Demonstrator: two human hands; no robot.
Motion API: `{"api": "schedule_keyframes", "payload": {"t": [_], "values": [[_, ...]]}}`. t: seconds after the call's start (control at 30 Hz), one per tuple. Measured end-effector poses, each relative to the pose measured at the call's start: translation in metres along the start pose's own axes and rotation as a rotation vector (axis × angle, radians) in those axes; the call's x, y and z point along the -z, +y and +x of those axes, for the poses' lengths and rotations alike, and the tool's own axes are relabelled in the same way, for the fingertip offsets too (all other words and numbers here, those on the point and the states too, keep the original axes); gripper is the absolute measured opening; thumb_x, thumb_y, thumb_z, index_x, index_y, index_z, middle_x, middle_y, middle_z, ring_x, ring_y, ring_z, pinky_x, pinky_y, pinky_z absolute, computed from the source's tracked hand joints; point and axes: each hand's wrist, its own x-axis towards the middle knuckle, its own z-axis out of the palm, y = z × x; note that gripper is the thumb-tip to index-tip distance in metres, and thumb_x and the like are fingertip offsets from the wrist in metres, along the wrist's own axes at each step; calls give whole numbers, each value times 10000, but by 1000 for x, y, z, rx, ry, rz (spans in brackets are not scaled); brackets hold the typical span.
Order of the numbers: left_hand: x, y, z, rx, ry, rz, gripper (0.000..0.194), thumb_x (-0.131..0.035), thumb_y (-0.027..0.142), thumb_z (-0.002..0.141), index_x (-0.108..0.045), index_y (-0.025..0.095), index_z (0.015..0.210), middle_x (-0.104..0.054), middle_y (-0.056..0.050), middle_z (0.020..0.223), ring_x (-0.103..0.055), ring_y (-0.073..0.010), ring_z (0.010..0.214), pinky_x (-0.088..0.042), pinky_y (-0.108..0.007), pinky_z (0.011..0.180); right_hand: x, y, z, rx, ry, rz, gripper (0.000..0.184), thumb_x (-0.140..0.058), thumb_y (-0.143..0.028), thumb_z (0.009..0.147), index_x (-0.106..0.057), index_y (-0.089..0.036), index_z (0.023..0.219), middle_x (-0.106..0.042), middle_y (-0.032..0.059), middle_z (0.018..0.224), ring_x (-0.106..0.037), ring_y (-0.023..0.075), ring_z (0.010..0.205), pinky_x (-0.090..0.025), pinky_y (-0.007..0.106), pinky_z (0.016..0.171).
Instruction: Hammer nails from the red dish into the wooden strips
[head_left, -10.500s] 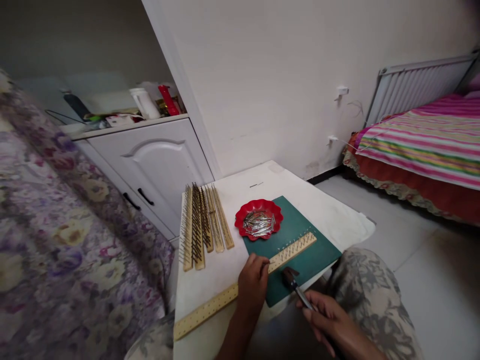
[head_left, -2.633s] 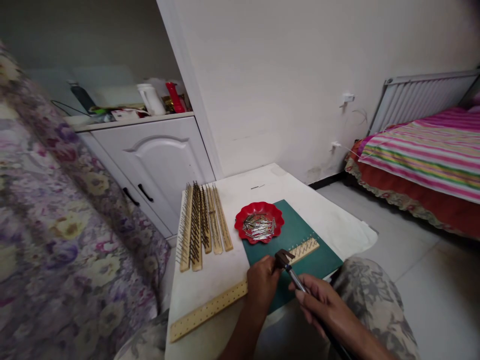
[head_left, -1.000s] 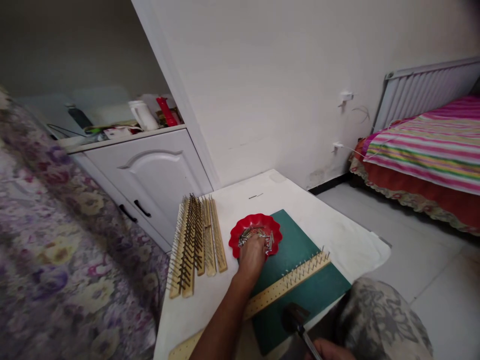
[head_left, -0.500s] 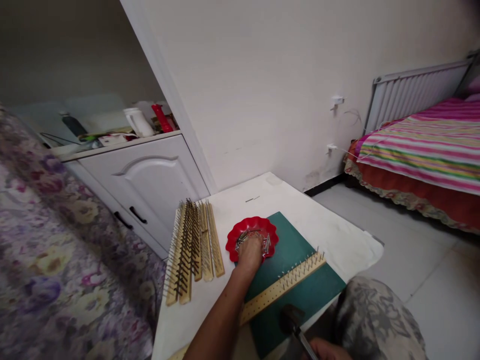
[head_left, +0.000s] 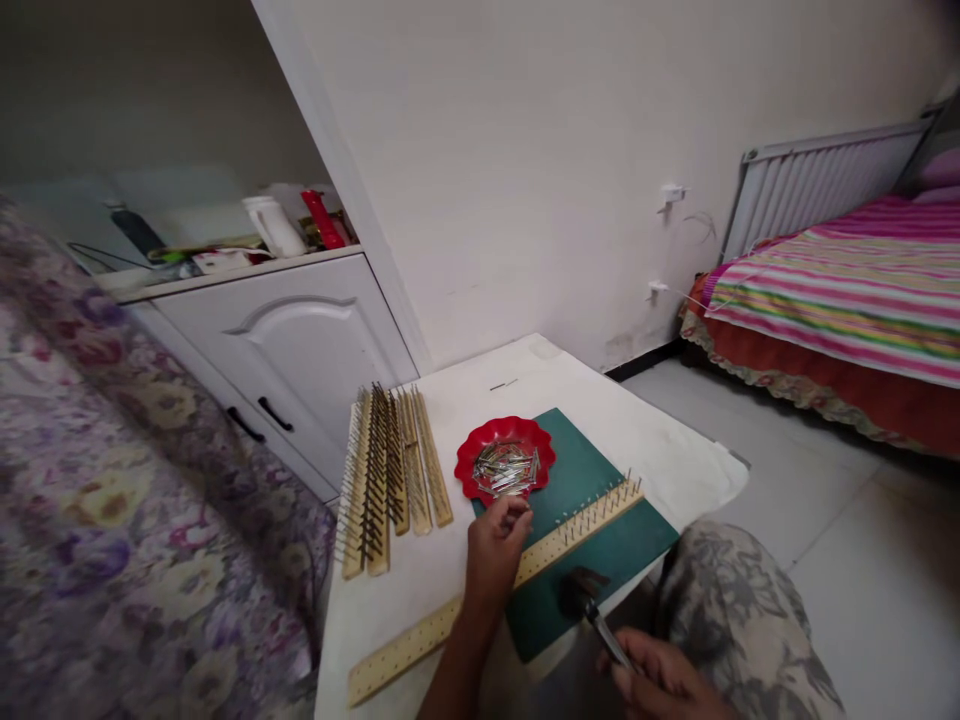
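My left hand [head_left: 499, 550] is closed, its fingertips pinched together just below the near rim of a red scalloped bowl [head_left: 469, 455]. Whatever sits between those fingertips is too small to make out. Loose nails [head_left: 506, 465] fill the bowl. Under my left wrist runs a long wooden strip [head_left: 544, 552] with rows of small holes; several nails stand upright in its right part. My right hand [head_left: 656, 672] is wrapped round the handle of a hammer [head_left: 600, 622], whose dark head is over the green mat [head_left: 536, 620], on the near side of the strip.
Several wooden strips full of upright nails [head_left: 382, 480] lie at the table's left. Two thin dark pieces [head_left: 504, 384] lie near the back of the white table [head_left: 645, 430]. A floral curtain [head_left: 150, 500] hangs at left; my knee [head_left: 742, 610] is at the right edge.
My left hand has come out of the bowl and back toward me, uncovering the nails. The hammer stays in my right hand, which now shows more fully. The view has shifted slightly.
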Motion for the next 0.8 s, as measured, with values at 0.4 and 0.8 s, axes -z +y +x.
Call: {"api": "schedule_keyframes", "payload": {"t": [0.4, 0.8], "values": [[-22, -6, -14, 26, -11, 7, 160, -534, 295, 767, -616, 165, 725, -590, 24, 655, -536, -114, 637, -398, -203, 608, 4, 6, -3, -26, -8, -24, 497, -520, -666, 715, -479, -179, 808, -400, -111, 406, -247, 38, 325, -121, 175, 347], [-25, -9, -15, 28, -3, 3, 171, -531, 320, 783, -608, 171, 749, -603, 17, 664, -561, -128, 656, -414, -212, 621, 0, 3, -5, -47, 1, -21, 503, -536, -677, 691, -501, -183, 780, -355, -117, 411, -225, 40, 349, -111, 182, 364]]}}
